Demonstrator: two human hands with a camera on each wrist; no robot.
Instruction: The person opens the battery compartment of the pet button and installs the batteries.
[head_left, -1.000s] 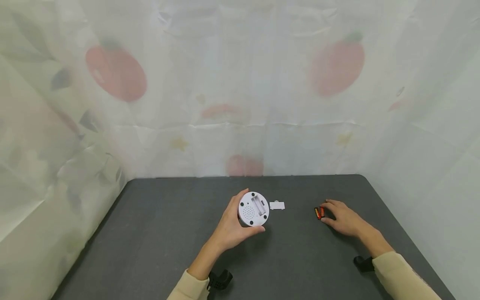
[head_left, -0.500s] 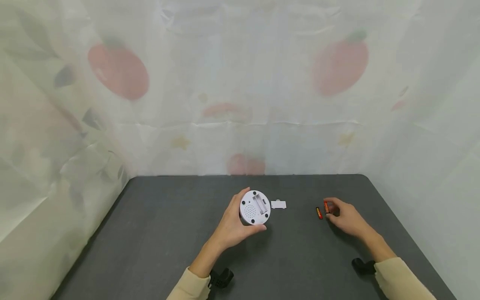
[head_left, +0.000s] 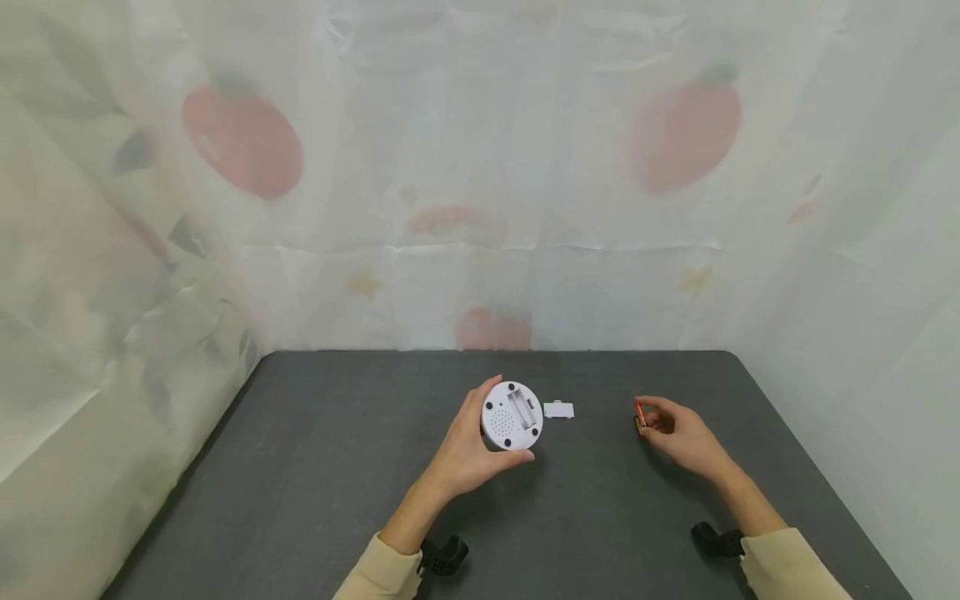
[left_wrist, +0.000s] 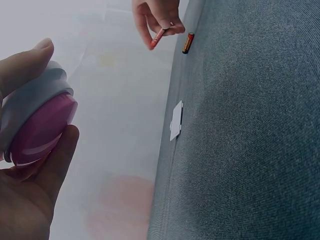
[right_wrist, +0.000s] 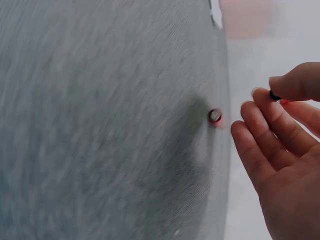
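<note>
Left hand (head_left: 465,454) grips the round white device (head_left: 512,415); right hand (head_left: 678,437) pinches one battery (left_wrist: 158,38) above the surface (head_left: 315,467)

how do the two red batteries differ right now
One battery is pinched in the right hand, lifted off the table and tilted; the other battery lies flat on the table, untouched, just beside that hand. Both look the same: small and red-orange with dark ends.

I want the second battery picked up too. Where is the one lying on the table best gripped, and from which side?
Pinch the battery on the table across its middle, from above: it lies flat, free on both long sides, just beside the right hand.
</note>
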